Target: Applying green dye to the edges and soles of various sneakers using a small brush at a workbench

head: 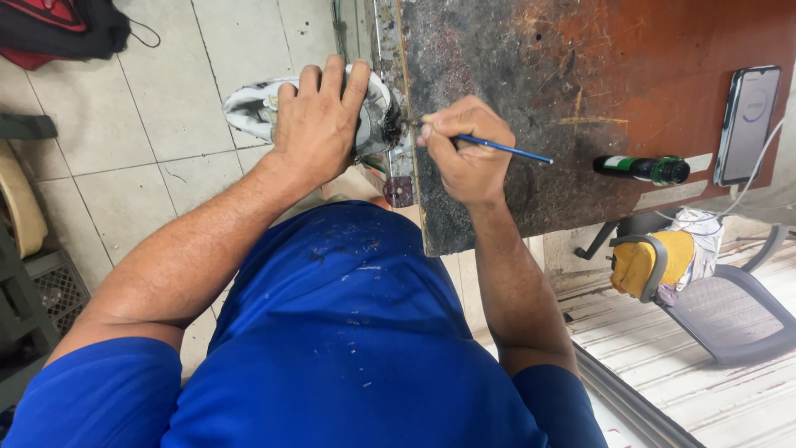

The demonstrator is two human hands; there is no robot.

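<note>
My left hand [319, 120] is clamped over a white shoe [249, 108], holding it against the edge of a stained wooden table [597, 83]. My right hand [464, 145] pinches a thin blue-handled brush [506, 149], its tip touching a dark patch at the shoe's end [391, 124]. The brush handle points right across the tabletop. My blue shirt fills the lower part of the view.
A small dark bottle with a green label [643, 168] lies on the table, with a phone [749, 124] on a cable at the right edge. A grey chair with a yellow pad [663, 261] stands below the table. Tiled floor, a dark bag [62, 29] and crates lie left.
</note>
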